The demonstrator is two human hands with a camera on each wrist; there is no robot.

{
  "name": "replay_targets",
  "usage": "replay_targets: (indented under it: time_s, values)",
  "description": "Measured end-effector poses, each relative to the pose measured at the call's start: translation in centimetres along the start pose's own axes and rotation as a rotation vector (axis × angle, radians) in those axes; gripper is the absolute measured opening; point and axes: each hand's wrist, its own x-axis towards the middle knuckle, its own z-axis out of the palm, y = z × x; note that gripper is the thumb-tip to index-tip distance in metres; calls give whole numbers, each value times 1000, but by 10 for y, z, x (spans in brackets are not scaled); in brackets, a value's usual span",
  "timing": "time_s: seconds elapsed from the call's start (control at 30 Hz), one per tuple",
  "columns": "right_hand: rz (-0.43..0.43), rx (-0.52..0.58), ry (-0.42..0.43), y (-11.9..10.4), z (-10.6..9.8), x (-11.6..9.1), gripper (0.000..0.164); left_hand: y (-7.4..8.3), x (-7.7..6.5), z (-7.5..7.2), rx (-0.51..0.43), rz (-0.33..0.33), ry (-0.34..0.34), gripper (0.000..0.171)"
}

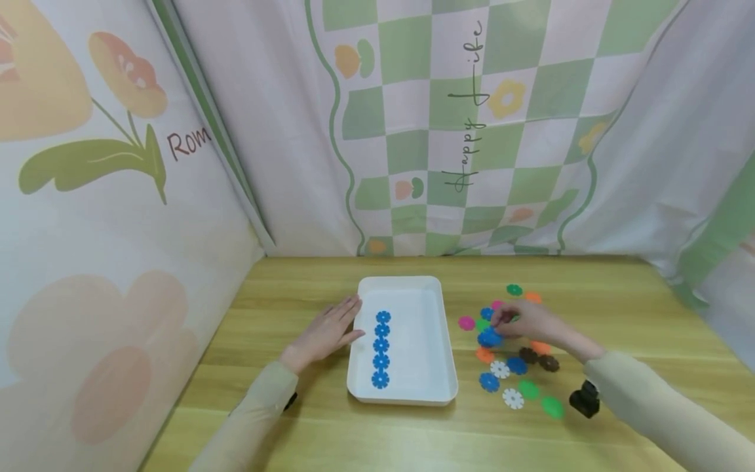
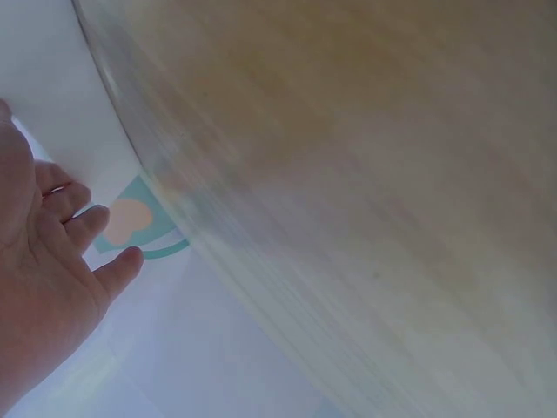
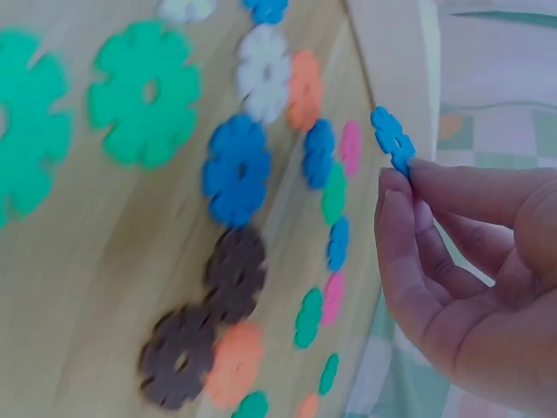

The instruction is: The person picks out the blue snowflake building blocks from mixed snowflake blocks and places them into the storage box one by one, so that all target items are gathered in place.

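Observation:
My right hand point(image 1: 527, 322) pinches a blue snowflake disc point(image 3: 393, 141) between thumb and fingertips, above a scatter of coloured discs. In the head view the held disc overlaps another blue one under the fingers. At the left rim of a white tray point(image 1: 413, 387), my left hand point(image 1: 326, 333) rests with its fingers extended and thumb apart. The left wrist view shows this hand point(image 2: 52, 270) at its left edge, holding nothing. Inside the tray, several blue snowflake discs point(image 1: 381, 345) stand in a column along the left side, edges meeting or nearly so.
Right of the tray lie loose discs: pink point(image 1: 466, 323), orange point(image 1: 485, 354), white point(image 1: 513, 398), green point(image 1: 552, 407), brown point(image 1: 549, 363) and more blue point(image 1: 489, 382). A wooden table point(image 1: 295, 432) carries everything. A printed curtain point(image 1: 401, 111) hangs behind it, with another fabric wall at left.

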Motion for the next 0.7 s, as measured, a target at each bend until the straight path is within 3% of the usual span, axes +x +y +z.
replay_targets:
  time_s: [0.13,0.43,0.7]
  values:
    - [-11,51,-26,-15,3,5,11,1,-2,-2,1,-5,2,72]
    - [-50,46,-56,-49,14,13,12,0,1,0,17,-3,3,72]
    - [-84,93,-99,-64,32,27,9,0,1,1,7,-14,-2,72]
